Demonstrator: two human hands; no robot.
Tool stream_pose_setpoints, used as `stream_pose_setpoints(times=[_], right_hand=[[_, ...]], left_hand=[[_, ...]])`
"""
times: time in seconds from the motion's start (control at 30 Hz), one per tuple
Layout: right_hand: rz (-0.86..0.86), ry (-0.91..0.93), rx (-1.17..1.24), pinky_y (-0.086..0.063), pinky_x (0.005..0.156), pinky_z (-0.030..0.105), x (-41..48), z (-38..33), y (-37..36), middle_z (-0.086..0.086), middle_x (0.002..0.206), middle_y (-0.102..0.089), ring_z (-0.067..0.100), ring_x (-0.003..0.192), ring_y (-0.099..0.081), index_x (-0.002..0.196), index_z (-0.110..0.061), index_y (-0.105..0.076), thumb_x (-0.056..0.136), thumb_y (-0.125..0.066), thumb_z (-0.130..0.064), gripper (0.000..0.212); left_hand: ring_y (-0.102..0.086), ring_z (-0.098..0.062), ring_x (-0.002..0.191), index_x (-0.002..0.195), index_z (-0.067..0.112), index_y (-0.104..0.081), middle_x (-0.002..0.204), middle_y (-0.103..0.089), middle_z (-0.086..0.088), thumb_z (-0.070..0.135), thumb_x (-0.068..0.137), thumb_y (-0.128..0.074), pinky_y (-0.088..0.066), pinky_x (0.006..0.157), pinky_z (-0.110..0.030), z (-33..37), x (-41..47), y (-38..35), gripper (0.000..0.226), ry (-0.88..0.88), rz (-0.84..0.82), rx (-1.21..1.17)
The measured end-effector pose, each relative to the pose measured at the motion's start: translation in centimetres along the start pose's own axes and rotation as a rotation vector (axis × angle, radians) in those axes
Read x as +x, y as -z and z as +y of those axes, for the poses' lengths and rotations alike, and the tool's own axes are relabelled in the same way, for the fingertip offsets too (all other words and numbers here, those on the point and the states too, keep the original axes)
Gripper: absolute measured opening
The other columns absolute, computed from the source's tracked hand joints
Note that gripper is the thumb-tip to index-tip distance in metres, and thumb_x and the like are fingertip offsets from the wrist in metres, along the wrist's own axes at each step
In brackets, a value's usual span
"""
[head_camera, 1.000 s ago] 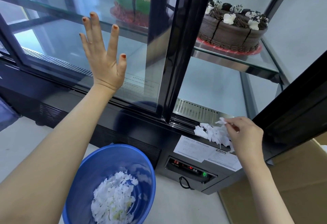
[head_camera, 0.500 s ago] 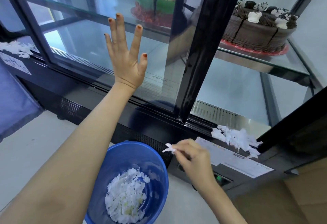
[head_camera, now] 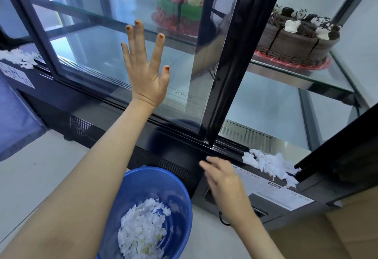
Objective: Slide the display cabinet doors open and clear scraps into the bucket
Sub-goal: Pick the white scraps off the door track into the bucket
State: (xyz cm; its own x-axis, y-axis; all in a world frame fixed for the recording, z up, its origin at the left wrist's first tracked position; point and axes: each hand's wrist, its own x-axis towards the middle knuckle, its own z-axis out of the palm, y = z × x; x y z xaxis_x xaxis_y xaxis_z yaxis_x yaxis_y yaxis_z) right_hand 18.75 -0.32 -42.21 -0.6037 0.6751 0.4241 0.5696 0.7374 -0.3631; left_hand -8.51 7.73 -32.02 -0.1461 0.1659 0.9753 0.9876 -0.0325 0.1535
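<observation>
My left hand (head_camera: 144, 68) lies flat and spread against the glass of the sliding cabinet door (head_camera: 227, 58), which stands slid left so the right bay is open. My right hand (head_camera: 222, 179) hovers empty, fingers loosely apart, beside the rim of the blue bucket (head_camera: 180, 193) on the floor. White paper scraps (head_camera: 139, 228) fill the bucket's bottom. A pile of white scraps (head_camera: 270, 163) sits on the cabinet's lower sill at the right. Another scrap pile (head_camera: 18, 58) lies on the sill at the far left.
A chocolate cake (head_camera: 296, 40) stands on the glass shelf in the open bay; a green decorated cake (head_camera: 180, 7) sits behind the glass. A cardboard box (head_camera: 337, 228) is at the lower right. Blue cloth (head_camera: 14, 119) hangs at the left.
My right hand carried a pinch of scraps from the right sill pile over to the bucket and now holds none. My left hand stayed pressed on the glass.
</observation>
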Motion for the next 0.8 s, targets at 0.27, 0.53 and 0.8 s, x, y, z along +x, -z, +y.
stream_pose_setpoints(times=[0.27,0.53,0.8], right_hand=[[0.051,-0.247,-0.244,-0.049,0.074,0.040,2.9,5.8,7.8,0.019,0.096,-0.068,0.040,0.091,-0.059,0.097,-0.002,-0.073,0.068,-0.075,0.015,0.034],[0.013,-0.219,-0.203,-0.040,0.076,0.018,3.0,8.3,8.5,0.016,0.086,-0.070,0.032,0.082,-0.065,0.091,0.001,-0.074,0.062,-0.072,0.024,0.037],[-0.187,-0.173,-0.151,-0.039,0.077,0.029,2.6,7.5,7.4,0.004,0.102,-0.069,0.027,0.098,-0.054,0.102,-0.008,-0.073,0.074,-0.076,0.002,0.030]], left_hand=[[-0.008,-0.041,0.139,0.146,0.041,-0.003,0.141,-0.023,-0.036,0.049,0.096,-0.011,-0.001,0.115,-0.048,0.1,-0.2,0.0,0.051,-0.006,-0.002,-0.004],[-0.003,-0.027,0.142,0.146,0.042,-0.002,0.143,-0.019,-0.031,0.049,0.096,-0.011,0.001,0.115,-0.046,0.0,-0.2,-0.1,0.051,-0.001,0.007,0.006],[0.006,-0.016,0.143,0.146,0.042,-0.004,0.143,-0.017,-0.028,0.050,0.096,-0.012,0.001,0.116,-0.045,-0.1,-0.2,-0.1,0.051,-0.002,0.011,-0.003]])
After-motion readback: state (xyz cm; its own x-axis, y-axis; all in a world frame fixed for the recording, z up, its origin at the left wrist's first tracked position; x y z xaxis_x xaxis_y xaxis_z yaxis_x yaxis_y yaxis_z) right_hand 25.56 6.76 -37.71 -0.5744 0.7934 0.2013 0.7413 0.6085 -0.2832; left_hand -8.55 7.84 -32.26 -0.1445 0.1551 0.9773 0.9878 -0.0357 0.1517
